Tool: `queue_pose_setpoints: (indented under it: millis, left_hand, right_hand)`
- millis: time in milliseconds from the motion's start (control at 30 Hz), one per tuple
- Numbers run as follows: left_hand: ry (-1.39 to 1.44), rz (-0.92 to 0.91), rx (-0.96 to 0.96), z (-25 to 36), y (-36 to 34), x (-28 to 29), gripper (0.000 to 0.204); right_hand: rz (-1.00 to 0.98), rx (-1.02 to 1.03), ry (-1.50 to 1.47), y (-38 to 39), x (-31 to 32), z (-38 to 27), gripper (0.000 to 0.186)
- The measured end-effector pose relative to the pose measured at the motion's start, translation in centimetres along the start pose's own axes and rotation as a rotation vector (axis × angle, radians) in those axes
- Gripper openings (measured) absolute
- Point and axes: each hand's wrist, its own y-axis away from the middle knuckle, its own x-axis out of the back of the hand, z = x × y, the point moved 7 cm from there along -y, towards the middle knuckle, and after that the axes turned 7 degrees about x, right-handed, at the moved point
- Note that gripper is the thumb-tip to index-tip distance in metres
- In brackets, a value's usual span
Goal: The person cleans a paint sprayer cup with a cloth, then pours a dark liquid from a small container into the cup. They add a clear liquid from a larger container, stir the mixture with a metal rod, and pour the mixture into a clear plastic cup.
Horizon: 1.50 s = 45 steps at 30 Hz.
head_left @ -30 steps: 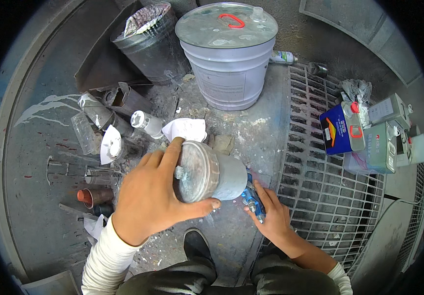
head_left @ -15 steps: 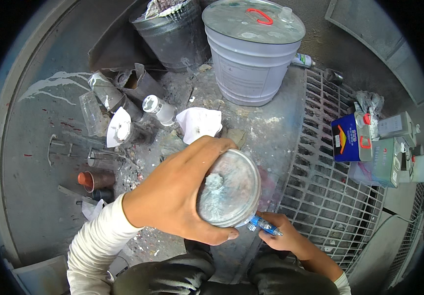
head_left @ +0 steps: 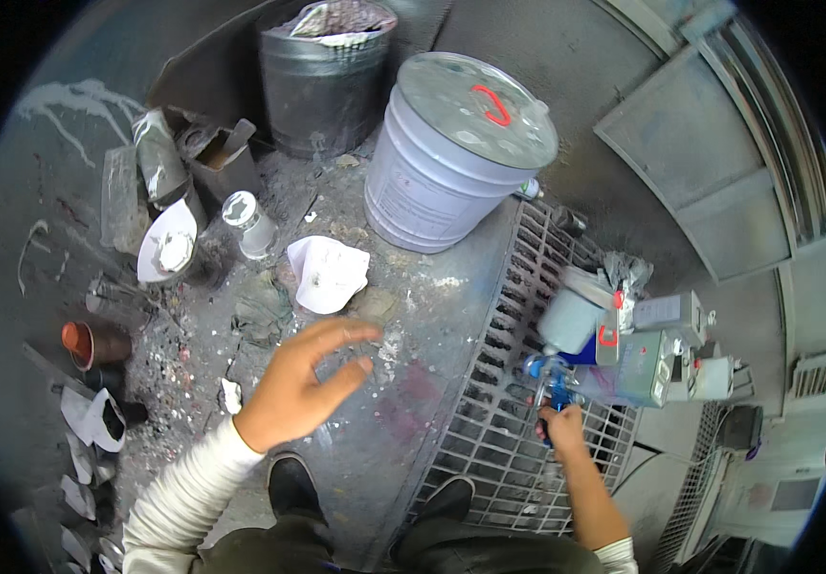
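Observation:
My right hand (head_left: 563, 432) grips a blue spray gun (head_left: 557, 385) by its handle, above the metal grating. On top of the gun sits a grey, paint-stained cup (head_left: 571, 318), slightly blurred and tilted, in front of the cans. My left hand (head_left: 300, 394) hangs over the floor with thumb and fingers apart, holding nothing. Just beyond it lies a white paper cone (head_left: 329, 275). A small clear bottle with a whitish top (head_left: 250, 228) stands to the left of the paper.
A large white lidded pail (head_left: 437, 182) and a dark bucket (head_left: 327, 91) stand at the back. Paint-covered containers and a reddish cup (head_left: 102, 346) line the left. Solvent cans (head_left: 638, 368) sit to the right on the grating (head_left: 490, 430). My shoes (head_left: 296, 486) are below.
My left hand has let go of the cup and moved left, opening. The right hand has carried the spray gun with its cup to the right, over the grating. The whole view has shifted.

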Motion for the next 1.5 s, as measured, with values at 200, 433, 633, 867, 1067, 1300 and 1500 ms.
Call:
queue_pose_setpoints:
  millis: [200, 433, 633, 867, 1067, 1300, 1500]
  left_hand:
    - [-0.029, -0.024, 0.061, -3.3, 3.5, -1.2, 0.027]
    - [0.004, -0.036, 0.109, -4.6, 5.6, -1.0, 0.026]
    - [-0.368, -0.154, -0.124, -2.4, 4.4, -3.5, 0.022]
    - [-0.741, -0.393, -0.735, 6.1, 0.7, -13.4, 0.029]
    - [-0.377, 0.082, -0.786, 15.4, -4.5, -7.4, 0.072]
    - [-0.314, -0.573, -0.612, 16.8, -2.0, 0.6, 0.116]
    - [-0.38, -0.567, -0.382, 15.8, 5.4, 3.8, 0.105]
  right_hand:
    - [-0.031, -0.062, 0.098, -2.5, 0.4, 1.6, 0.016]
    - [-0.072, -0.016, 0.02, -2.6, -1.8, 0.1, 0.012]
    - [0.131, 0.115, -0.307, -0.8, -2.5, -5.2, 0.04]
    - [0.203, 0.151, -0.368, 1.3, -4.0, -8.8, 0.043]
    - [0.05, 0.505, -0.253, 4.7, -5.7, -9.3, 0.023]
    - [-0.698, 0.726, -0.042, 10.9, -14.9, -7.9, 0.025]
    - [-1.084, 0.767, 0.037, 15.6, -20.9, -9.9, 0.053]
